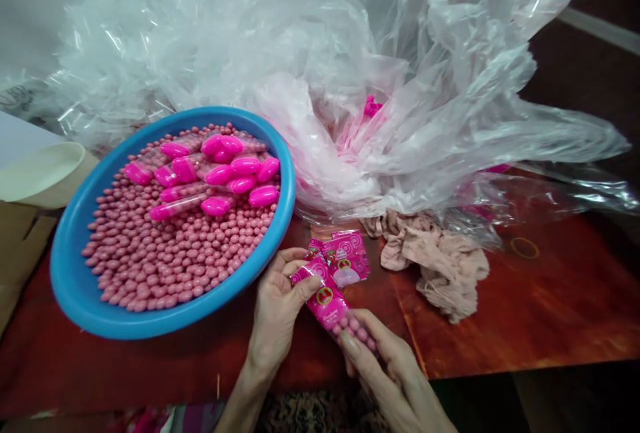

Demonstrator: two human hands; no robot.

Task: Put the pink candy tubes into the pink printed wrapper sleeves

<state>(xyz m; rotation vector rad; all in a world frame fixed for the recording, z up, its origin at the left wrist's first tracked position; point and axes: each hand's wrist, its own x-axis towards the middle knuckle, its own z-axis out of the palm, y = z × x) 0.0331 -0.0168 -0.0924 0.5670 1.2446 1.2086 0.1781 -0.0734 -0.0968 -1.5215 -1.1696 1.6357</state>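
Note:
Between my two hands is a small packet of pink candy balls [325, 296], tilted, with a bright pink printed label on its upper part and round balls showing at the lower end. My left hand [277, 306] pinches the label end, thumb on top. Around the ball-filled end closes my right hand [387, 359], thumb and fingers on either side. Just beyond lie several flat pink printed labels [353, 254] on the table. To the left, a blue basin [173, 328] is full of loose pink balls [165, 266], with several clear tubes with bright pink ends [217, 173] on top.
Crumpled clear plastic bags [345, 39] heap across the back, with pink pieces [373, 106] inside one. A wrinkled beige cloth [440, 256] and a rubber band [524, 247] lie on the reddish table [505, 316]. At far left stand a cream bowl [65, 166] and cardboard [23, 239].

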